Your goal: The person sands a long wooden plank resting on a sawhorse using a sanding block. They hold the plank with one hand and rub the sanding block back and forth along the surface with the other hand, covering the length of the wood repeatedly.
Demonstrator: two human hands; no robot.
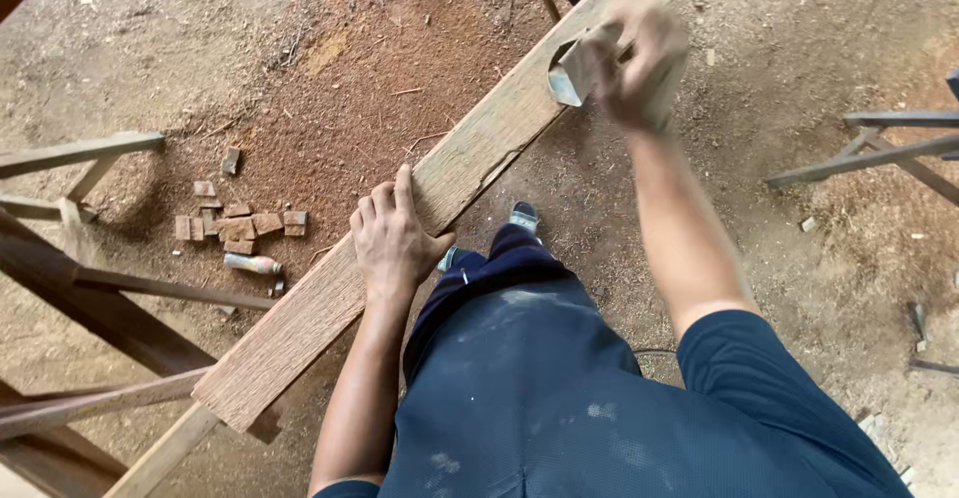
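Sanding the plank (400,218) goes best with the left hand (392,238) pressed flat, open, near its middle and the right hand (639,63) clamped on the sandpaper (571,73).

I see my left hand (392,241) at the middle of the frame, palm down, fingers together and pointing to the upper right, thumb spread to the right. Its bare forearm runs down to the lower edge. My right hand (636,66) sits at the upper right, blurred, fingers curled shut, its forearm stretched straight down to a dark sleeve.
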